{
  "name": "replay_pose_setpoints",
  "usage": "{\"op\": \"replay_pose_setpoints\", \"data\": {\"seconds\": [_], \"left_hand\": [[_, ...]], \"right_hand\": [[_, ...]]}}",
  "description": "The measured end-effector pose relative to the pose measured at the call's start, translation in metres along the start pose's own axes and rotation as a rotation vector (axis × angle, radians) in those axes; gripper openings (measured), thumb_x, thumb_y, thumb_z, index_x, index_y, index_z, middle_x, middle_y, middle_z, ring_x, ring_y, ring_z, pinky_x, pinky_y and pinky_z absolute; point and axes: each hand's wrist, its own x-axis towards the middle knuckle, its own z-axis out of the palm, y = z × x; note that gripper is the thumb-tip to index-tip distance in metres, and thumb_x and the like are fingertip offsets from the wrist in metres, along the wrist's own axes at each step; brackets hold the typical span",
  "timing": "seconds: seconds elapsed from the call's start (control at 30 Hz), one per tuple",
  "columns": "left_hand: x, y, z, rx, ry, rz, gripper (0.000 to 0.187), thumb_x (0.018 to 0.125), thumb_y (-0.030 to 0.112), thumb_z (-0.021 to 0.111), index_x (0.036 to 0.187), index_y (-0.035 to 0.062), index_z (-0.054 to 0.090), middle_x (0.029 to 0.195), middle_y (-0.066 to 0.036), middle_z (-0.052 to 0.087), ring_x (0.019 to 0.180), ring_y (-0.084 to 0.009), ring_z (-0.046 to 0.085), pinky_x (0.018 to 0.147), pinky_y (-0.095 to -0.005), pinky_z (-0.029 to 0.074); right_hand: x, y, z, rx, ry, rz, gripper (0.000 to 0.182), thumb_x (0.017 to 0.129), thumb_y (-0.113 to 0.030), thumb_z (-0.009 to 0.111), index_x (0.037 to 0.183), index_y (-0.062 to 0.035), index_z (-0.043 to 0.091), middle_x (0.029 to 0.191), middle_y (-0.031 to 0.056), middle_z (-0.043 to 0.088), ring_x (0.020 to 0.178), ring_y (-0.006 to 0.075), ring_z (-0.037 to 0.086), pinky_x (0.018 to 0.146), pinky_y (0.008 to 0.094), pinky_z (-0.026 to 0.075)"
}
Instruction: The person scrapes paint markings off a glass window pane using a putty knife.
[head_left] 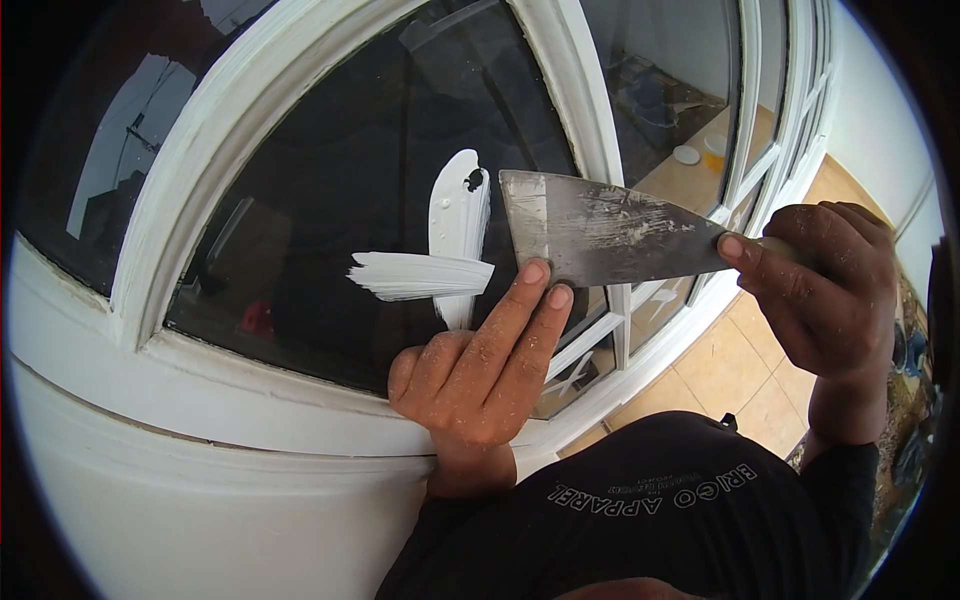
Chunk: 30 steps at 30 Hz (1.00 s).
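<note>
My right hand (825, 275) is wrapped round the handle of a wide putty knife (625, 230), its thumb and forefinger at the base of the blade. Dried pale residue streaks the triangular metal blade, which points left over the window. Two outstretched fingers of my left hand (475, 375) rest their tips on the blade's lower front corner, while its other fingers are curled. Left of the blade, two strokes of thick white paint or paste cross on the dark glass pane (330, 200): an upright stroke (458, 215) and a level one (420, 276).
A white window frame (565, 60) surrounds the panes, with a white wall (230, 520) below. More framed panes (670, 90) curve away to the right, some with white marks low down. Tan floor tiles (725, 370) lie at the right.
</note>
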Motion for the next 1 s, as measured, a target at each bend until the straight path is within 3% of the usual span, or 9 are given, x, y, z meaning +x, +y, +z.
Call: {"op": "replay_pose_setpoints", "data": {"seconds": [0.1, 0.17, 0.4, 0.47, 1.0], "left_hand": [[0.002, -0.001, -0.003, -0.006, -0.009, -0.005, 0.021, 0.089, 0.018, 0.07, 0.103, 0.0293, 0.08, 0.106, 0.015, 0.077, 0.051, -0.0039, 0.036, 0.051, -0.0224, 0.021], [0.001, -0.005, -0.007, 0.002, -0.084, 0.086, 0.023, 0.083, 0.027, 0.081, 0.105, 0.0188, 0.078, 0.106, -0.001, 0.079, 0.052, -0.0067, 0.048, 0.049, -0.023, 0.028], [0.001, -0.002, -0.005, -0.005, -0.096, 0.053, 0.02, 0.083, 0.025, 0.081, 0.103, 0.0199, 0.079, 0.107, 0.0, 0.079, 0.053, -0.0066, 0.047, 0.05, -0.0229, 0.029], [-0.001, 0.0, 0.004, 0.005, 0.045, -0.01, 0.021, 0.088, 0.019, 0.072, 0.103, 0.03, 0.08, 0.108, 0.015, 0.077, 0.052, -0.0032, 0.038, 0.051, -0.0218, 0.022], [0.001, 0.001, 0.0, -0.011, 0.03, -0.019, 0.022, 0.087, 0.018, 0.073, 0.106, 0.0295, 0.079, 0.112, 0.012, 0.077, 0.053, -0.0038, 0.039, 0.051, -0.0198, 0.025]], "right_hand": [[0.001, -0.003, 0.005, 0.011, 0.016, 0.017, 0.039, 0.07, -0.006, 0.079, 0.109, -0.0099, 0.077, 0.075, 0.006, 0.06, 0.059, 0.0161, 0.06, 0.05, 0.0303, 0.044], [0.002, -0.006, 0.006, 0.004, 0.018, 0.034, 0.039, 0.07, -0.006, 0.079, 0.109, -0.0103, 0.077, 0.075, 0.0059, 0.06, 0.058, 0.0156, 0.06, 0.05, 0.0302, 0.044], [0.004, -0.017, 0.002, 0.009, -0.025, 0.111, 0.04, 0.072, -0.006, 0.078, 0.111, -0.0125, 0.078, 0.075, 0.0056, 0.058, 0.057, 0.0149, 0.056, 0.049, 0.0307, 0.043], [0.005, -0.019, 0.005, 0.005, -0.006, 0.092, 0.039, 0.072, -0.006, 0.078, 0.111, -0.0126, 0.078, 0.074, 0.0056, 0.058, 0.057, 0.0149, 0.057, 0.049, 0.0307, 0.043], [-0.002, -0.024, 0.012, 0.11, 0.023, 0.134, 0.042, 0.077, -0.007, 0.078, 0.119, -0.0114, 0.074, 0.071, 0.0053, 0.057, 0.054, 0.0137, 0.054, 0.047, 0.0294, 0.042]]}}
